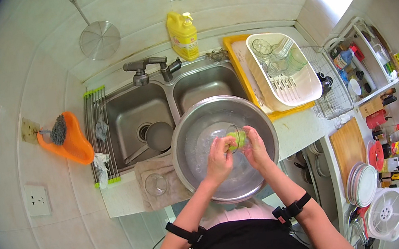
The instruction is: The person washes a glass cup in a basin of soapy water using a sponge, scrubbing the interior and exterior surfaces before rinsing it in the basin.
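Observation:
Above a large stainless-steel basin [188, 137] with water in it, my right hand [256, 149] holds a clear drinking glass [245, 142] by its outside. My left hand [220, 158] grips a yellow-green sponge [231, 138] at the mouth of the glass, and part of the sponge shows through the clear wall. The glass lies tilted sideways, its rim towards my left hand. Another clear glass [156, 185] stands on a folded beige cloth [149, 205] to the left of the basin.
Behind the basin is a double steel sink [201, 81] with a small pan [159, 136] in its left bowl and a faucet [146, 64]. A white drying basket [285, 102] holding several glasses stands right, near a wire rack [335, 104]. A yellow detergent jug [184, 37] stands behind the sink.

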A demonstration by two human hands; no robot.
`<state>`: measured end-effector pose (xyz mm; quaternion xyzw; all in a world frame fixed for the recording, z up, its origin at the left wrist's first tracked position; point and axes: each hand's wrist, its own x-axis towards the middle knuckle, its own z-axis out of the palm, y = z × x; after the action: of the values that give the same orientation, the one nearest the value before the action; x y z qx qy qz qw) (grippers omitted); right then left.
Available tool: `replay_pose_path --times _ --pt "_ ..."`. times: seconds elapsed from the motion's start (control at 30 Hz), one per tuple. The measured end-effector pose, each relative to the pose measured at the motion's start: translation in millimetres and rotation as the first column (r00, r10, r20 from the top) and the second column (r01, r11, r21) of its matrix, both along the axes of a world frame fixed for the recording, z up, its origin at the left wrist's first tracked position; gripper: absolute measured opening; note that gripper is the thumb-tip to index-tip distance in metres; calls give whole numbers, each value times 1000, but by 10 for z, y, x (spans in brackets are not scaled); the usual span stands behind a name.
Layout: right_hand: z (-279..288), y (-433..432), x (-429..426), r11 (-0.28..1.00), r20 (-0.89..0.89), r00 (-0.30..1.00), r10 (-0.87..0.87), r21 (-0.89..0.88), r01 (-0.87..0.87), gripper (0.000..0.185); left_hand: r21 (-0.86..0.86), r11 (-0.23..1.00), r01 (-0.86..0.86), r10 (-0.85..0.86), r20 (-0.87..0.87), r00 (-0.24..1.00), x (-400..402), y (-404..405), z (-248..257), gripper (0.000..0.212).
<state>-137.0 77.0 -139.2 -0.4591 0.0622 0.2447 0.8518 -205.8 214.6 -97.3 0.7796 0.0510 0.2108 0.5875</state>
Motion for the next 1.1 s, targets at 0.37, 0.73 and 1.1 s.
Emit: replay_pose_path --times 0.37,0.73,1.1 --pt "170 -7 -90 984 32 995 98 146 -102 45 114 977 181 -179 -21 984 -108 10 397 26" --pt "-3 -178 -65 988 -123 992 -11 -155 -8 46 30 959 -282 284 -104 953 36 324 -26 26" --pt "-390 -254 -59 959 -245 961 -131 -276 60 48 346 937 48 134 -483 865 -153 297 -648 25"
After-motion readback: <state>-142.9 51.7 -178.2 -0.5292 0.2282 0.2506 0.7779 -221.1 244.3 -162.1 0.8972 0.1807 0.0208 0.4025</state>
